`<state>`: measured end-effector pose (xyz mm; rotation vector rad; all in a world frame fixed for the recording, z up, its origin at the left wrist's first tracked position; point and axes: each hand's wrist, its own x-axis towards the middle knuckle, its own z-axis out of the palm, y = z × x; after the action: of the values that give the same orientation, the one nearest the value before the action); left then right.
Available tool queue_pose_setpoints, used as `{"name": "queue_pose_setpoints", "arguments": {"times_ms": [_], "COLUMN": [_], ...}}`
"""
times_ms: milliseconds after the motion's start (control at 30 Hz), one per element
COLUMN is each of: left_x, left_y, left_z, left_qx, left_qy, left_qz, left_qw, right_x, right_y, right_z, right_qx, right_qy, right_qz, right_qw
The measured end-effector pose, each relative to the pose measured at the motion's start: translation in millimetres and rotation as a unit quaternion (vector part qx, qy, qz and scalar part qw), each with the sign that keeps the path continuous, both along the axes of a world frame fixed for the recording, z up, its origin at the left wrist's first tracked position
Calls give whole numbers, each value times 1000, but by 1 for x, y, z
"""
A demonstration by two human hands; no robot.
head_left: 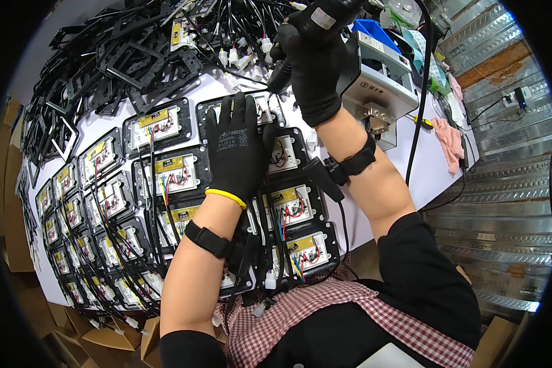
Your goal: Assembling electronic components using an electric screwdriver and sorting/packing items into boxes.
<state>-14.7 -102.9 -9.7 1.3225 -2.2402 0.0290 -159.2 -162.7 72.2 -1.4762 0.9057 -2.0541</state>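
Up at the top, my right hand (316, 80), in a black glove, is closed round a black cordless drill (328, 15) with a pale label on its body. My left hand (236, 147), gloved in black with a yellow cuff, lies flat with fingers stretched over a black-framed circuit module (265, 109). That hand hides part of this module and its neighbours. Rows of similar modules (168, 175), with white boards, yellow labels and coloured wires, cover the table around it. The drill's tip is hard to make out.
Black plastic frames (138, 64) are piled at the far left. Black cables with white connectors (233, 58) lie at the back. A grey-white machine (380, 80) stands right of my right hand, near a blue bin (377, 34) and a pink cloth (449, 144). Cardboard boxes (113, 334) sit below the table.
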Motion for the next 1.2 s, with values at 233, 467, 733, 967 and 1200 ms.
{"name": "queue_pose_setpoints", "arguments": {"times_ms": [233,467,733,967,1200], "left_x": [1,2,7,0,4], "left_y": [-2,-1,-1,3,3], "left_z": [0,3,-4,3,-1], "left_qx": [13,17,8,18,-7], "left_qy": [0,-27,-57,-80,-83], "left_qz": [-1,6,4,10,-4], "left_qw": [1000,999,998,997,996], "right_x": [5,18,13,-70,-83], "right_y": [-4,-7,35,163,155], "right_z": [-4,-1,32,79,67], "right_qx": [-18,-10,53,-38,69], "right_qy": [-23,-21,47,-29,31], "right_qz": [22,60,-73,-170,-186], "right_qw": [999,998,995,984,980]}}
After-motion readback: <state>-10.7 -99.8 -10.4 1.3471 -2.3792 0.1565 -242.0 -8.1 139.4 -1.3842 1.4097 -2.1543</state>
